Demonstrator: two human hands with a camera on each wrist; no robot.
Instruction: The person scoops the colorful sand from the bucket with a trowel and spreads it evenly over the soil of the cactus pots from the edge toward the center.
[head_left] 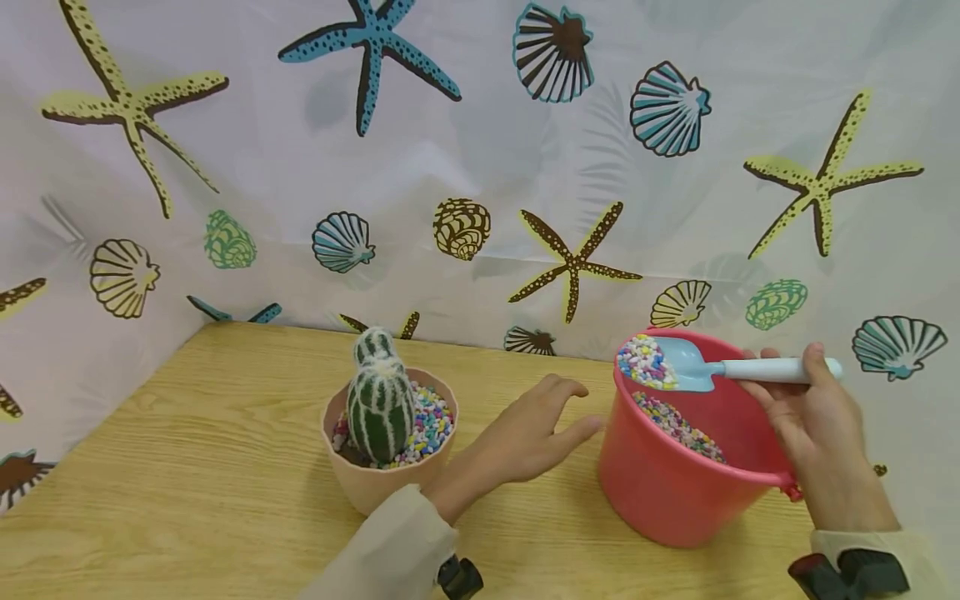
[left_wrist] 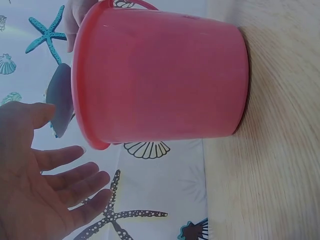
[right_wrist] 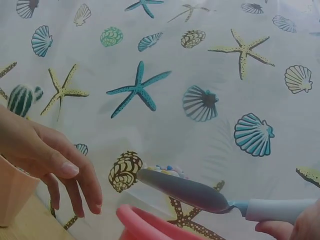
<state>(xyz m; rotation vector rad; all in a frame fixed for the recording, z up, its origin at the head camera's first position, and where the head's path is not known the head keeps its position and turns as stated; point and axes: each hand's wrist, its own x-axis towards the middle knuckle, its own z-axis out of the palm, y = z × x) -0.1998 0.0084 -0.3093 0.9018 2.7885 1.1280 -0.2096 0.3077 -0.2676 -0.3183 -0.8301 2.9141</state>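
My right hand (head_left: 817,417) grips the white handle of a small light-blue shovel (head_left: 693,363) above a pink bucket (head_left: 660,492). Colourful pebbles (head_left: 643,362) lie heaped on the shovel's blade, over the bucket's left rim. More pebbles (head_left: 678,429) are inside the bucket. My left hand (head_left: 528,429) hovers between the bucket and a peach pot (head_left: 360,483), fingers loosely extended and touching nothing. A green cactus with white fuzz (head_left: 381,408) stands in the pot, with pebbles around its right side and dark soil showing at its front left.
The pot and bucket stand on a light wood table (head_left: 210,467). Behind them hangs a white cloth (head_left: 450,150) printed with starfish and shells. The bucket's handle joint (head_left: 791,487) sits at its right rim, near my right wrist.
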